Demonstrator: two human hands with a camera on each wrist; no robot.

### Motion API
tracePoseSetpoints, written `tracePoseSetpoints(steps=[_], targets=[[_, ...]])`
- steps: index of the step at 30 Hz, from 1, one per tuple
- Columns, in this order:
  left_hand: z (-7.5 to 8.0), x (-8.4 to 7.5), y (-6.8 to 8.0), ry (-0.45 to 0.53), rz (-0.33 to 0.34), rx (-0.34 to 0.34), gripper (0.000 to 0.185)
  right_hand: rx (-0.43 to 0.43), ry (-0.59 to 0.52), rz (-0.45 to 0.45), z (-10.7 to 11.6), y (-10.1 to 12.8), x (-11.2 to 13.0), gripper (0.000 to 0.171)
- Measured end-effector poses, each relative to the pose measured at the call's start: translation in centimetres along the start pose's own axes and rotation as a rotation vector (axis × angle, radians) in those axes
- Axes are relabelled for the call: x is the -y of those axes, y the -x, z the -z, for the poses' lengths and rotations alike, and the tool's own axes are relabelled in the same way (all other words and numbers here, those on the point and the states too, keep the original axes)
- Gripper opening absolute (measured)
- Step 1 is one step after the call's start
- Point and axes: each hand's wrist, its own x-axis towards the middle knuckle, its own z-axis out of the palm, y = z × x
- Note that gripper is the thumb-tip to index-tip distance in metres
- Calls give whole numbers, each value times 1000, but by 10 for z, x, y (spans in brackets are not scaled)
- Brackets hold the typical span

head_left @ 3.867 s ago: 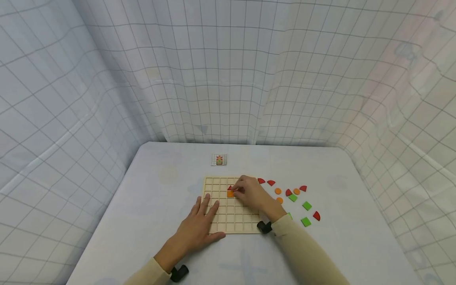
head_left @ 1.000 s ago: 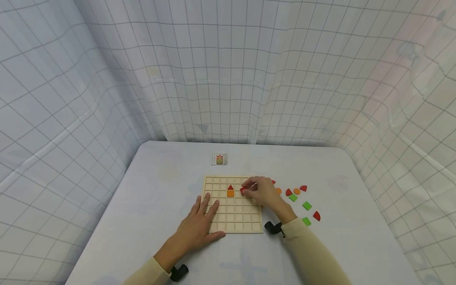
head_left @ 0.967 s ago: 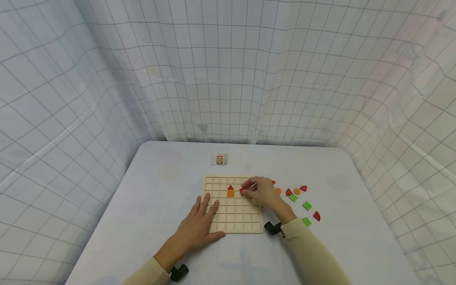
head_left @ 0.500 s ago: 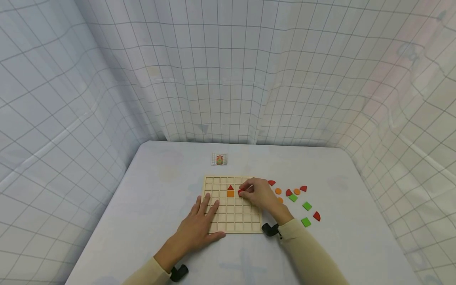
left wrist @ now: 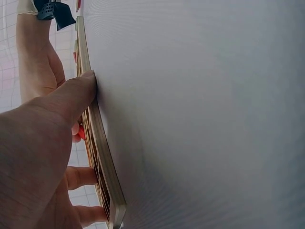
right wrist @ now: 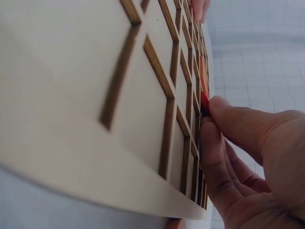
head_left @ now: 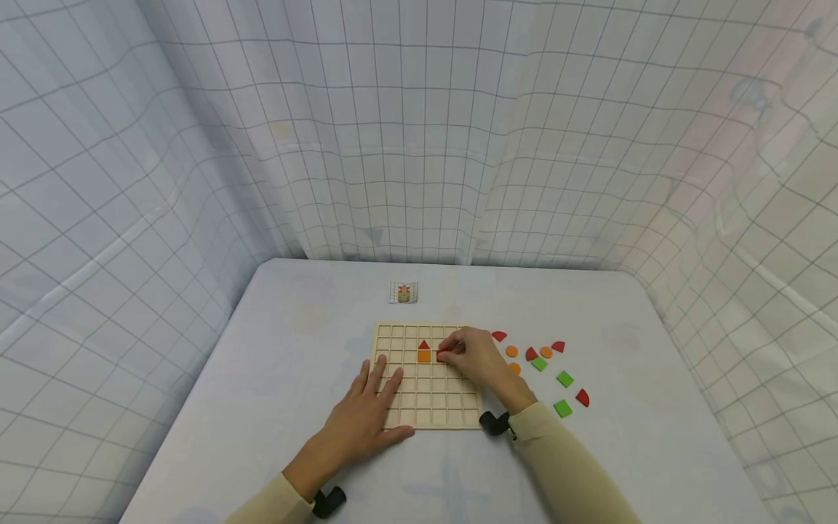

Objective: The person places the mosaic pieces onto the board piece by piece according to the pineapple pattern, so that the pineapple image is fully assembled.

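Observation:
A light wooden grid board [head_left: 424, 416] lies on the table. My left hand [head_left: 362, 418] rests spread on its left side, thumb along the near edge. Over the board's right half, my right hand [head_left: 473, 356] pinches a small red tile [head_left: 440, 356] between thumb and fingers; its shape is mostly hidden. In the right wrist view the red tile [right wrist: 205, 101] is at the grid, close by an orange tile [right wrist: 203, 74]. One cell to the left of the pinched tile sits an orange square [head_left: 424, 356], with a red triangle [head_left: 424, 344] directly above it.
Right of the board lie loose red quarter-circle tiles [head_left: 531, 354], orange discs [head_left: 512, 351] and green squares [head_left: 562, 408]. Behind the board is a small card [head_left: 403, 292] with a coloured pattern on a grid. White checked curtains [head_left: 419, 145] surround the table.
My right hand has left the orange square, brought a red tile in from the right, and moved it slightly left and down over the board. My left hand has stayed put.

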Motion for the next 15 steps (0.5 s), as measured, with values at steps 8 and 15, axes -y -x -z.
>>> tracePoseSetpoints(steps=[8,15], targets=[[1,0,0,-11,-8,1,107,16,28,37,1,0,2,4],[-2,1,-2,-14,-6,5,107,18,29,66,-2,-2,3,4]])
